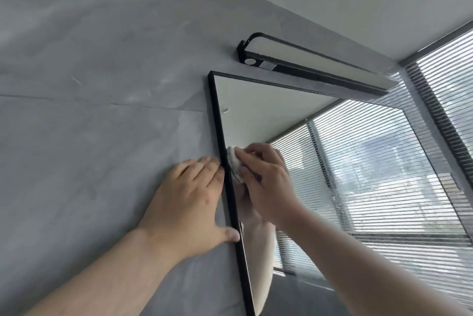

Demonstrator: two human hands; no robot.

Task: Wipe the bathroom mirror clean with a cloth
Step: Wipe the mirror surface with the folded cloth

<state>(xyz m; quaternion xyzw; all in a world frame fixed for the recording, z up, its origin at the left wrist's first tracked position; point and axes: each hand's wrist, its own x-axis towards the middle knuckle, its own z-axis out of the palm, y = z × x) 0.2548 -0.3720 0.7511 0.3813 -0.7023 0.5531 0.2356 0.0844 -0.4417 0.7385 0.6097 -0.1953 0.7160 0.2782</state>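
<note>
I see my right hand (266,182) on the mirror (332,151), its fingers curled over one small white cloth (233,165) and pressing it to the glass. The cloth sits hard against the mirror's left side, just inside the black frame (217,121), and pokes out from under my fingertips toward ten o'clock.

My left hand (189,203) lies flat on the grey wall (89,110) at nine o'clock from the cloth. Its fingers are straight and hold nothing. The fingertips and the thumb touch the outer edge of the frame.

The relation that matters is that the frame edge beside the cloth runs long, from eleven o'clock down to five o'clock. Nearly all the open glass lies toward three o'clock from my right fingers. I judge the next stroke has to follow that edge or sweep out to three o'clock, and the right hand is the one placed to do it. The left only braces.

I count one mirror, one cloth and two hands. One bar lamp (307,64) hangs at twelve o'clock above the mirror, and one blinded window (450,80) stands at two o'clock.
</note>
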